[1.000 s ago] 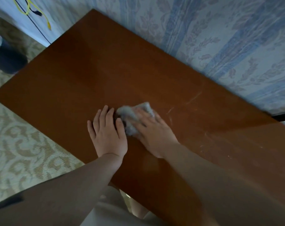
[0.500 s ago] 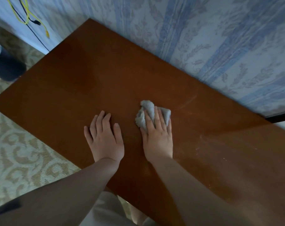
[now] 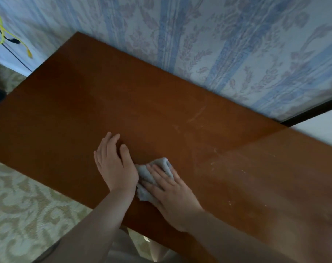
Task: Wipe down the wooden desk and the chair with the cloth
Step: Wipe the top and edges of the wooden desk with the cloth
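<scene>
The brown wooden desk [image 3: 123,103] fills the middle of the head view, its back edge against the wall. My right hand [image 3: 172,192] presses a crumpled grey cloth [image 3: 148,177] flat onto the desk top near the front edge, fingers spread over it. My left hand [image 3: 114,164] lies flat on the wood just left of the cloth, its wrist touching the cloth's edge, holding nothing. Pale dusty streaks [image 3: 197,114] show on the wood to the right of the hands. No chair is in view.
Blue floral wallpaper [image 3: 218,44] rises behind the desk. Patterned beige carpet [image 3: 28,205] lies in front and to the left. Yellow and black cables [image 3: 2,38] hang at the far left. A white surface with a dark edge [image 3: 320,124] meets the desk at the right.
My right hand has slid the cloth back toward the front edge and leftward, up against my left wrist. The left hand stays planted flat. The camera has tilted slightly upward.
</scene>
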`<state>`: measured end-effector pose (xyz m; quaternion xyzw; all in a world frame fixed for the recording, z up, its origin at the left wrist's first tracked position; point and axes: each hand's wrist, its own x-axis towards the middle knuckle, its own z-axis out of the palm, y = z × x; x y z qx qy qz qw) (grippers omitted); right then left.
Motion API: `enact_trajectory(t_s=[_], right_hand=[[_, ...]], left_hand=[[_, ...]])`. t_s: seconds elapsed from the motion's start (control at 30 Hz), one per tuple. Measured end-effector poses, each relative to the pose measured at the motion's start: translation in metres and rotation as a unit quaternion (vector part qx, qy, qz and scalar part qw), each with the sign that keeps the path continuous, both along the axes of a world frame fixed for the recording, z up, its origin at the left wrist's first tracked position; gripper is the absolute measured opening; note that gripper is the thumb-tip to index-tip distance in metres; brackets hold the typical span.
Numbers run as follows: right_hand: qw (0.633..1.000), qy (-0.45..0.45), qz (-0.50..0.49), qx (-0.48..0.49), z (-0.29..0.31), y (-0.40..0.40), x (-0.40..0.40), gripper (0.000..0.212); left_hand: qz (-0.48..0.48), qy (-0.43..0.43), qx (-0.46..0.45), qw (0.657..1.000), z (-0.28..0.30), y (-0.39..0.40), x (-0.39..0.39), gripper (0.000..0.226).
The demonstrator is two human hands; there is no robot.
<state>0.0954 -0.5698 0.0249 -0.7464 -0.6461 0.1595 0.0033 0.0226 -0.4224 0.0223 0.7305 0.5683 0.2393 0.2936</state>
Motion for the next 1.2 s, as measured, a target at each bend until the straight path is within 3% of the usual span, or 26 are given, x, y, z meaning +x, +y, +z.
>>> enact_trajectory(t_s=[0.03, 0.1, 0.2, 0.27, 0.33, 0.47, 0.53, 0.63, 0.7, 0.77, 0.87, 0.9, 0.97, 1.07, 1.13, 1.2], right_hand=[[0.997, 0.014, 0.073, -0.034, 0.007, 0.006, 0.017, 0.052], [0.99, 0.027, 0.117, -0.073, 0.012, 0.019, 0.059, 0.057], [0.998, 0.014, -0.034, -0.047, 0.008, 0.019, 0.09, 0.055], [0.989, -0.005, -0.148, -0.01, 0.0, 0.015, 0.064, 0.053], [0.979, -0.001, -0.202, 0.022, -0.006, 0.019, 0.024, 0.055], [0.999, 0.031, -0.033, -0.018, 0.004, 0.042, 0.041, 0.053], [0.997, 0.053, -0.014, -0.048, 0.01, 0.047, 0.079, 0.054], [0.973, 0.062, -0.222, 0.029, 0.003, 0.039, 0.081, 0.052], [0.957, 0.055, -0.279, 0.061, -0.001, 0.038, 0.049, 0.054], [0.973, 0.068, -0.217, 0.03, 0.0, 0.041, 0.037, 0.055], [0.997, 0.041, -0.056, -0.028, 0.007, 0.047, 0.087, 0.052], [0.996, 0.037, -0.06, -0.046, 0.006, 0.046, 0.107, 0.052], [0.98, 0.061, -0.189, 0.003, 0.002, 0.037, 0.129, 0.051], [0.942, 0.048, -0.321, 0.082, -0.009, 0.035, 0.093, 0.05], [0.959, 0.044, -0.27, 0.074, -0.01, 0.042, 0.07, 0.05], [0.985, 0.056, -0.159, 0.027, 0.001, 0.051, 0.082, 0.051]], left_hand=[[-0.014, 0.004, 0.0, 1.0, -0.002, -0.002, 0.005, 0.04], [-0.038, 0.045, 0.007, 0.998, -0.008, -0.002, 0.012, 0.04], [-0.039, 0.092, 0.012, 0.995, -0.013, -0.002, 0.016, 0.039], [-0.039, 0.11, 0.016, 0.993, -0.014, -0.004, 0.017, 0.039], [-0.039, 0.124, 0.016, 0.991, -0.013, -0.004, 0.018, 0.039], [-0.04, 0.138, 0.019, 0.989, -0.013, -0.003, 0.018, 0.039], [-0.038, 0.15, 0.018, 0.988, -0.012, -0.003, 0.022, 0.038], [0.003, 0.123, -0.014, 0.992, -0.007, 0.002, 0.039, 0.037], [-0.015, 0.104, -0.005, 0.994, -0.006, 0.006, 0.056, 0.037], [-0.041, 0.094, 0.012, 0.995, -0.008, 0.012, 0.071, 0.039], [-0.058, 0.13, 0.007, 0.99, -0.013, 0.018, 0.083, 0.044], [-0.06, 0.15, 0.007, 0.987, -0.015, 0.019, 0.085, 0.045], [-0.063, 0.18, 0.012, 0.982, -0.016, 0.018, 0.087, 0.046], [-0.066, 0.2, 0.014, 0.978, -0.017, 0.017, 0.091, 0.047], [-0.063, 0.206, 0.017, 0.976, -0.018, 0.017, 0.092, 0.047], [-0.064, 0.218, 0.023, 0.974, -0.018, 0.017, 0.091, 0.047]])
